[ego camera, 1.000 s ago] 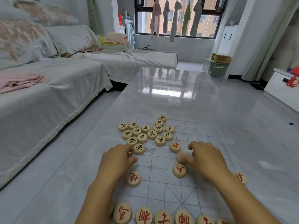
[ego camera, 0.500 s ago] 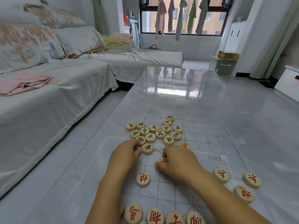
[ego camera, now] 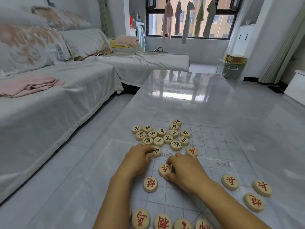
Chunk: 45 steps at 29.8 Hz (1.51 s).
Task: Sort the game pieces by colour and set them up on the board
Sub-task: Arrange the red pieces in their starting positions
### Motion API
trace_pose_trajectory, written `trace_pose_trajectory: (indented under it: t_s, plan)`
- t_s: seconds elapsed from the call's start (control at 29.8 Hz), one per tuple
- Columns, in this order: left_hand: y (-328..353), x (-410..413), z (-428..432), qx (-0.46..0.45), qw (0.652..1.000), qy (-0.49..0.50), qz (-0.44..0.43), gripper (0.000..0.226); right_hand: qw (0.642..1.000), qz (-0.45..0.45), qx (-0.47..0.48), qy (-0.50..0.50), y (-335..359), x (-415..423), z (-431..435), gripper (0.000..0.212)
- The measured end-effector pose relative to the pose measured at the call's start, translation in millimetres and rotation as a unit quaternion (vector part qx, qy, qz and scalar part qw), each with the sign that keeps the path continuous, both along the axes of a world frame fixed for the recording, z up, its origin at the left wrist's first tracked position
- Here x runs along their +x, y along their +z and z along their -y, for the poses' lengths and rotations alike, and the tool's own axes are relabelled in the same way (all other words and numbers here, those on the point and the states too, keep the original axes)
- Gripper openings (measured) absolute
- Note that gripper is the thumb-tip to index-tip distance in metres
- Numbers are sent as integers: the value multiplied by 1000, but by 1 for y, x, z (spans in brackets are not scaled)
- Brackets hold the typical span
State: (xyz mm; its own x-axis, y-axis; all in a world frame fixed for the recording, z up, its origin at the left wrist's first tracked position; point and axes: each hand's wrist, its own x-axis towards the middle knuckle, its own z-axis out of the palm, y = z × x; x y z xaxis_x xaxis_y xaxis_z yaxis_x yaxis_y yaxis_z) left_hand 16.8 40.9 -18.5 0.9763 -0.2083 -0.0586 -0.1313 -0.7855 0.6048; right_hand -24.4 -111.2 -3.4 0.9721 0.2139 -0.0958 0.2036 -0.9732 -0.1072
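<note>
Fingers (ego camera: 172,159) of the right hand (ego camera: 186,172) pinch a red piece (ego camera: 164,169) lying on the board (ego camera: 214,146)
Left hand (ego camera: 137,160) grips a black piece (ego camera: 157,151) at the black cluster (ego camera: 168,138)'s near edge; dragging it could nudge touching neighbours, and the red one may settle off its crossing

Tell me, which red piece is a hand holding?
The red piece mid-board, pinched in the fingers of the right hand. No other red piece is gripped; the left hand holds a black piece.

Home living rm; covered sofa (ego camera: 66,96); laundry (ego camera: 186,19) hung at window.
</note>
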Motion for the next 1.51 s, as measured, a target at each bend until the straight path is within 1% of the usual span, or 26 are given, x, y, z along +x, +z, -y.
trace_pose_trajectory:
  t_s: [0.1, 0.23, 0.47, 0.54, 0.6, 0.7, 0.74, 0.8, 0.91, 1.01, 1.11, 1.17, 1.21, 1.24, 1.31, 1.34, 1.41, 1.51]
  plan:
    - [3, -2, -6, -55, 998, 38, 2, 30, 1000, 5, -9, 2, -1, 0, 1, 41]
    - [8, -5, -18, -75, 991, 111, 21, 25, 1000, 1, 4, 2, -2, -1, 3, 44]
    - [15, -14, -22, -14, 990, 140, 12, 30, 1000, -1, 9, -7, -3, -3, 1, 46]
    - [13, -14, -24, 4, 989, 146, 2, 30, 999, -6, 26, -17, -2, -2, 4, 50]
    - [11, -14, -27, 18, 988, 151, -17, 31, 997, 10, 55, -53, 1, 4, 14, 52]
    - [9, -12, -33, 32, 985, 166, -40, 32, 990, 59, 34, -126, 6, 23, 39, 45]
    - [9, -12, -35, 35, 984, 170, -45, 33, 987, 58, 29, -146, 5, 28, 47, 43]
    - [9, -12, -37, 38, 983, 174, -52, 33, 986, 28, 33, -162, -1, 38, 57, 40]
    - [9, -12, -39, 33, 982, 176, -61, 33, 988, -12, 26, -153, -5, 46, 60, 33]
    - [9, -11, -41, 38, 981, 179, -62, 31, 989, 15, 37, -143, 4, 42, 45, 26]
    - [8, -11, -40, 42, 981, 181, -58, 30, 991, 7, 108, -73, 17, 27, 3, 22]
    - [8, -11, -40, 41, 981, 180, -53, 30, 993, -10, 117, -8, 19, 20, -30, 21]
    - [8, -11, -40, 42, 982, 178, -50, 30, 994, -9, 107, 16, 17, 18, -45, 23]
    - [8, -12, -40, 42, 982, 175, -50, 30, 995, -8, 90, 31, 13, 19, -56, 31]
    - [8, -13, -42, 40, 984, 166, -51, 28, 998, -7, 53, 40, 4, 23, -72, 48]
    - [9, -14, -43, 38, 985, 160, -52, 27, 998, -8, 41, 38, 1, 24, -75, 52]
    - [9, -17, -44, 30, 988, 142, -53, 27, 998, -10, 39, 37, -1, 25, -76, 55]
    - [11, -20, -46, 24, 991, 115, -61, 29, 996, -20, 82, 21, 7, 25, -61, 52]
